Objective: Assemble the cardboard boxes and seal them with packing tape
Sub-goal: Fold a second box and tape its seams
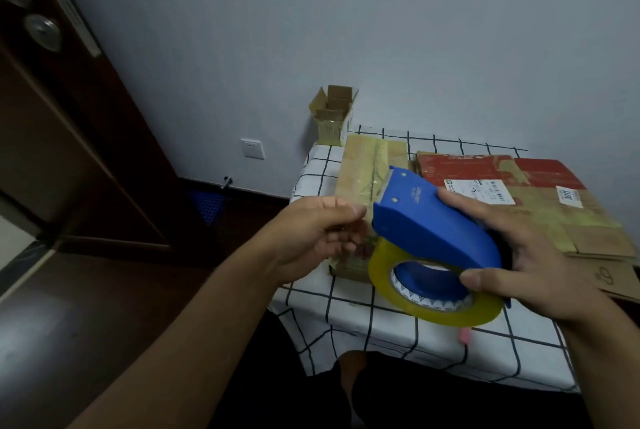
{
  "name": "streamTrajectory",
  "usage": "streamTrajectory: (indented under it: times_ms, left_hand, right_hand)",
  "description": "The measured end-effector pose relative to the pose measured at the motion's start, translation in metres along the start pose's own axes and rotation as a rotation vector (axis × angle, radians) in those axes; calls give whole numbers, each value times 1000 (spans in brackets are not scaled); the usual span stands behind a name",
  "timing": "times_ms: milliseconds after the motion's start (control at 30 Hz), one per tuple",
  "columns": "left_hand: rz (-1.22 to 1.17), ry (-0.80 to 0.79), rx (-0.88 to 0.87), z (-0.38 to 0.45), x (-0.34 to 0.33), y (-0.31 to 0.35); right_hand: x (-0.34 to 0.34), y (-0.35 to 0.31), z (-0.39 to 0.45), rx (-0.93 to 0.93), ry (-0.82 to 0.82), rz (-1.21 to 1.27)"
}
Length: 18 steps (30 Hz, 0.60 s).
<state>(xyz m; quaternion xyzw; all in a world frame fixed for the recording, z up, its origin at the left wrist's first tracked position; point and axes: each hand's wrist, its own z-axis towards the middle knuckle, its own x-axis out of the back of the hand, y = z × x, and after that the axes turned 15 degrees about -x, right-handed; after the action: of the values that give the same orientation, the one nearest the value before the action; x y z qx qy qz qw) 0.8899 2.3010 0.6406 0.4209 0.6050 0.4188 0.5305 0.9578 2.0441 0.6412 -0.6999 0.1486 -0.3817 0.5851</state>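
**Tape dispenser in hand over a half-sealed box**

Head view. Pale blue-grey wall behind; dark wooden door at left. White cloth with a black grid covers the table [313, 165]. On it stands a tall cardboard box [360, 186], brown, taped down its top seam, its lower part hidden behind the hands. To its right lies a stack of flattened cartons [540, 206], red-printed and labelled. A small open box [334, 115] sits against the wall at the far corner.

Right hand [519, 255] grips the blue tape dispenser [436, 224], fingers curled over the shell, thumb pressing the yellowish tape roll [433, 304] from below. Left hand [318, 231] has its fingers loosely curled near the dispenser's cutter end; whether it pinches a tape tail cannot be told.

Judgement: dispenser is rigid plastic, light, smooth; best held by the shell as now. Tape is thin and sticky, likely to fold on itself. Cardboard is stiff but light, and may shift under tape pull unless braced.
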Motion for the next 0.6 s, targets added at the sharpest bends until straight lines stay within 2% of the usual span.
streamTrajectory:
  times_ms: [133,267,467,600]
  left_hand:
    - [25,18,43,0,-1,-1]
    - [180,49,47,-3,-7,-10]
    - [209,129,51,-8,-20,-26]
    - [224,128,31,-8,-23,-27]
  right_hand:
    - [-1,2,-2,-66,-58,-54]
    - [-7,3,-5,-192,-96,-146]
    - [-10,9,-9,-272,-76,-511]
    - [-14,11,-9,-304,-100,-512]
